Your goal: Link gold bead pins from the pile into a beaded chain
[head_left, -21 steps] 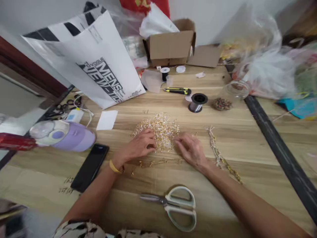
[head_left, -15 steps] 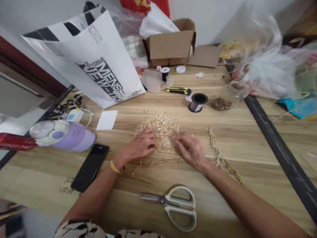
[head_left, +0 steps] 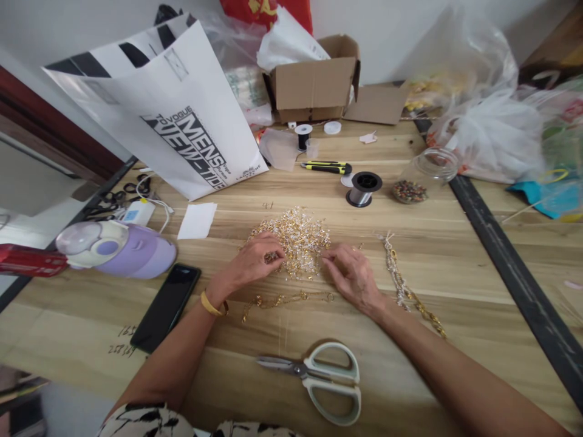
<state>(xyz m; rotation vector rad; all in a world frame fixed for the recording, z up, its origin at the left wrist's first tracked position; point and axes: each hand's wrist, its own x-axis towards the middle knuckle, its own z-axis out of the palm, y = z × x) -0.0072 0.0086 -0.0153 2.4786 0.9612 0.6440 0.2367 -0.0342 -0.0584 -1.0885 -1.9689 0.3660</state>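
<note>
A loose pile of small gold and silver-clear beads or findings [head_left: 300,240] lies in the middle of the wooden table. My left hand [head_left: 255,260], with a gold bangle on its wrist, is at the pile's left edge, thumb and fingertips pinched together; small beads show in the curl of its fingers, but what the tips hold is too small to name. At the right edge, my right hand [head_left: 353,273] has thumb and forefinger closed, and anything between them is too tiny to make out. Just below the pile a thin gold chain [head_left: 286,298] lies stretched out.
White-handled scissors [head_left: 330,382] lie in front of me. A bundle of chains [head_left: 405,285] is to the right. Further back are a wire spool [head_left: 363,189], a utility knife [head_left: 325,167] and a glass jar [head_left: 426,173]. A phone [head_left: 166,308] and purple bottle [head_left: 132,250] lie left.
My left hand has turned and curled slightly, so beads now show inside its fingers. My right hand stays nearly in place.
</note>
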